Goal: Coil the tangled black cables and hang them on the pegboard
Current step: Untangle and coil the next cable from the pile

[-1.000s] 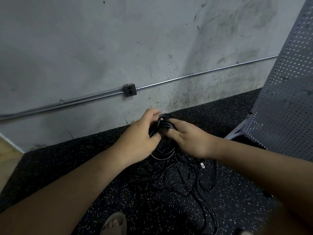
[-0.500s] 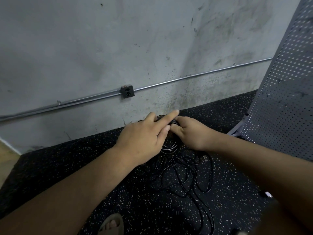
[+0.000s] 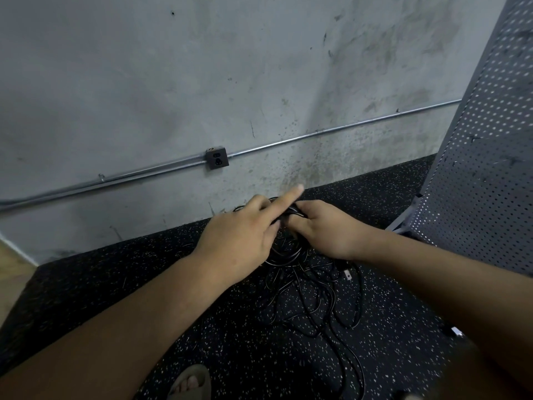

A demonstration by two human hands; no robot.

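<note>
A small coil of black cable (image 3: pixel 284 255) is held just above the speckled black floor mat (image 3: pixel 144 284), close to the wall. My right hand (image 3: pixel 326 229) grips the top of the coil from the right. On the left side of the coil is my left hand (image 3: pixel 239 241), its index finger stretched straight out over the coil and its other fingers curled down onto the cable. From the coil, loose tangled cable (image 3: pixel 317 301) trails towards me across the mat. The grey pegboard (image 3: pixel 484 168) leans at the right edge.
A cable plug (image 3: pixel 347 274) lies by my right wrist, another connector (image 3: pixel 455 332) under my right forearm. On the concrete wall are a metal conduit (image 3: pixel 317 134) and an outlet box (image 3: pixel 217 158). My sandalled foot (image 3: pixel 190 383) is at the bottom edge.
My left hand went from a full grip on the coil to index finger stretched out over it. The right hand kept hold of the coil.
</note>
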